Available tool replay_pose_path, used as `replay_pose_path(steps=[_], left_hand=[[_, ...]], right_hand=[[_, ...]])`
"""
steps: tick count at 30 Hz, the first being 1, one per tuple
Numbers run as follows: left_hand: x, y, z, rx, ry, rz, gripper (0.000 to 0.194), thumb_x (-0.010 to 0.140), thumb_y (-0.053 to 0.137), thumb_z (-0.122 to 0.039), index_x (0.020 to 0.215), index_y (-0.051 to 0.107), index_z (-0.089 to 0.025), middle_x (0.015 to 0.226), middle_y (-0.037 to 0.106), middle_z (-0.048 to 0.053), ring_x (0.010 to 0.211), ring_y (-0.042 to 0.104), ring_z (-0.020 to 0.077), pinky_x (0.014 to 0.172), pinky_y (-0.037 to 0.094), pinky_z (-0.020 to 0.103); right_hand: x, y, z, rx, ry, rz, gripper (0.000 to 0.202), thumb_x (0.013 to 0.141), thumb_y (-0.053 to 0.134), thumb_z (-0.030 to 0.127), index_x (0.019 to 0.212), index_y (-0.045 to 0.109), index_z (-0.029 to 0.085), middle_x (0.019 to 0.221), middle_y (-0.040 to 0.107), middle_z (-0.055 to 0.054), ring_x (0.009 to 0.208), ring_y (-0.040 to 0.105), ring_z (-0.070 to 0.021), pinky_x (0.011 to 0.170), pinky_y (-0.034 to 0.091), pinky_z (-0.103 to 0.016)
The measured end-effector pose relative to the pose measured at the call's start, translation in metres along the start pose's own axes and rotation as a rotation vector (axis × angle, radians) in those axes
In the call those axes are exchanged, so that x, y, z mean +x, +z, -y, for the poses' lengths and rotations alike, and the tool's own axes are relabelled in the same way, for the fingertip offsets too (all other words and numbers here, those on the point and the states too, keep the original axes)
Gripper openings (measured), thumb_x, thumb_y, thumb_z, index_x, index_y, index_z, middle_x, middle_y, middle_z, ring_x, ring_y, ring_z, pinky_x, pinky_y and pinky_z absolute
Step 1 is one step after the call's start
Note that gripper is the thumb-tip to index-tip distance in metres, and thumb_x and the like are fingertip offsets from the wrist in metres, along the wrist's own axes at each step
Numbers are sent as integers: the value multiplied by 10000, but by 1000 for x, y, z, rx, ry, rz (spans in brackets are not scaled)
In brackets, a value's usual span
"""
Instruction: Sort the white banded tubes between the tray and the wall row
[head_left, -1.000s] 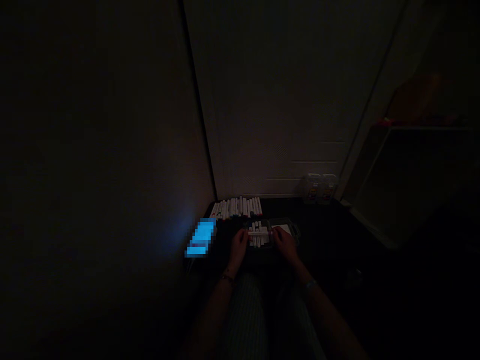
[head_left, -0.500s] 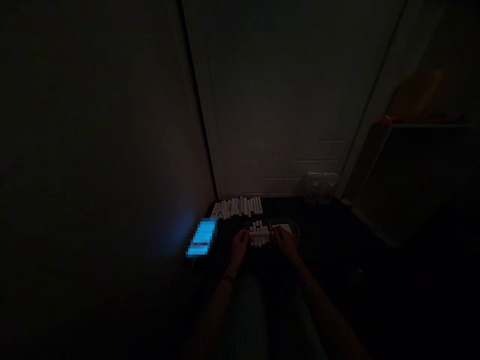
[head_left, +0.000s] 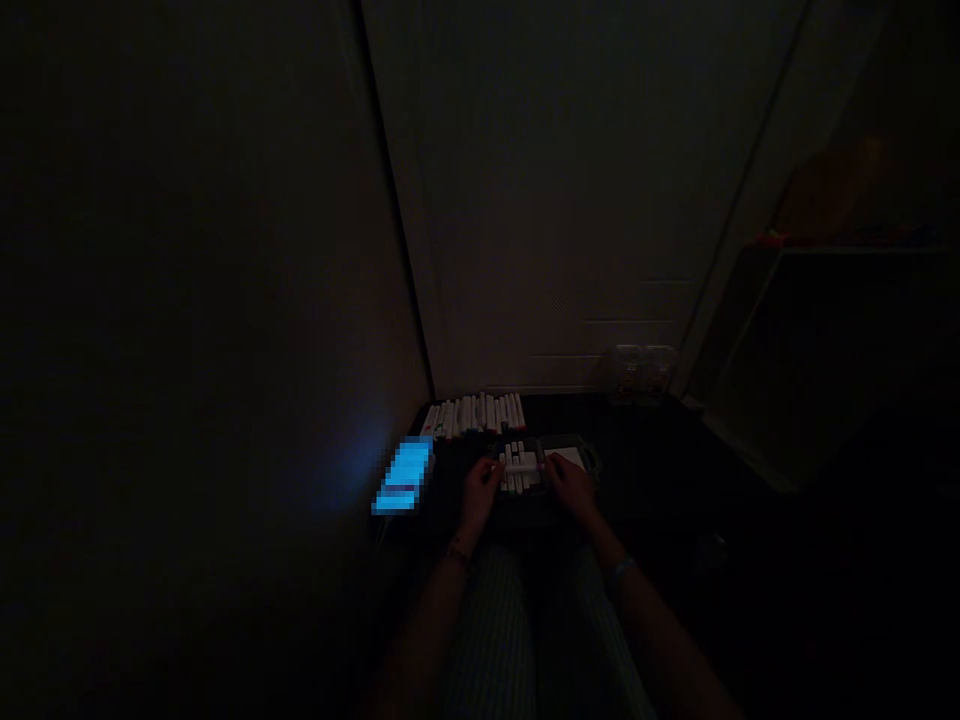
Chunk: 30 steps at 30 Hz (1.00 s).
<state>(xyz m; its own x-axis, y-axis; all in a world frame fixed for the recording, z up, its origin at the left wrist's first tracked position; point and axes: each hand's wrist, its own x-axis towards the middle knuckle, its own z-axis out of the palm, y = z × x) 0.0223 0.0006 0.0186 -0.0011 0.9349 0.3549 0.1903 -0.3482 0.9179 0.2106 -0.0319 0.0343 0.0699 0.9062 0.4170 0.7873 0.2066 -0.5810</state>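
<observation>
A white marker (head_left: 523, 467) lies crosswise between my hands, over an open case. My left hand (head_left: 481, 484) is closed on its left end, and my right hand (head_left: 568, 482) pinches its right end. Beneath it, several white markers (head_left: 515, 452) lie in the left half of the case (head_left: 590, 455). A pale card or sheet (head_left: 564, 457) shows in the right half, partly covered by my right hand. Behind my left hand, a row of white markers with coloured ends (head_left: 472, 414) lies side by side. Dim light hides finer detail.
At the left edge of the dark table (head_left: 637, 480), a glowing blue screen (head_left: 403, 476) leans near the wall. Two clear containers (head_left: 643, 375) stand at the back right against a pale panel. A dark shelf unit (head_left: 840, 350) rises at the right.
Both hands stay almost in place, holding the marker over the case. The picture has shifted slightly in brightness; nothing has been let go.
</observation>
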Motion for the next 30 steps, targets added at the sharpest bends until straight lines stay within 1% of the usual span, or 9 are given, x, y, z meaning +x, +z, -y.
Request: replay_pose_path(steps=[8, 14, 17, 21, 25, 30], left_hand=[[-1, 0, -8, -30, 0, -14, 285, 752, 443, -417, 792, 564, -162, 737, 603, 14, 719, 545, 136, 673, 409, 238], [-2, -2, -6, 0, 3, -35, 296, 776, 405, -413, 802, 563, -164, 787, 596, 23, 766, 534, 151, 693, 409, 245], [-3, -3, -6, 0, 2, -25, 298, 788, 381, -403, 796, 563, -166, 786, 591, 23, 760, 527, 150, 699, 407, 248], [-3, -3, -10, 0, -13, -42, 285, 788, 382, -383, 796, 571, -170, 782, 587, 28, 762, 521, 153, 695, 405, 248], [-3, -3, -13, -27, -39, -76, 278, 787, 383, -367, 856, 569, -173, 765, 583, 31, 749, 524, 153, 683, 408, 248], [-1, -1, -12, -18, -40, -100, 248, 775, 408, -353, 854, 557, -171, 734, 576, 21, 733, 527, 149, 681, 409, 251]], right_hand=[[1, -1, 0, -11, -5, 26, 367, 868, 259, 420, 866, 564, 214, 799, 624, -21, 728, 554, -131, 586, 317, -194], [1, 2, -3, 8, 6, 11, 350, 868, 267, 409, 877, 561, 220, 805, 623, -10, 718, 557, -124, 582, 318, -195], [1, 3, -4, 16, -6, 1, 357, 866, 266, 416, 870, 562, 218, 805, 622, -10, 717, 555, -125, 583, 322, -195], [1, 1, -2, 8, -6, -14, 355, 866, 266, 410, 893, 563, 216, 825, 624, -16, 732, 557, -129, 589, 326, -197], [0, 0, 0, 1, -7, -11, 361, 864, 268, 421, 866, 565, 216, 789, 620, -12, 708, 553, -128, 574, 319, -196], [0, -1, 1, 9, 1, -2, 367, 867, 256, 416, 871, 565, 218, 803, 619, -14, 708, 548, -126, 575, 316, -193]])
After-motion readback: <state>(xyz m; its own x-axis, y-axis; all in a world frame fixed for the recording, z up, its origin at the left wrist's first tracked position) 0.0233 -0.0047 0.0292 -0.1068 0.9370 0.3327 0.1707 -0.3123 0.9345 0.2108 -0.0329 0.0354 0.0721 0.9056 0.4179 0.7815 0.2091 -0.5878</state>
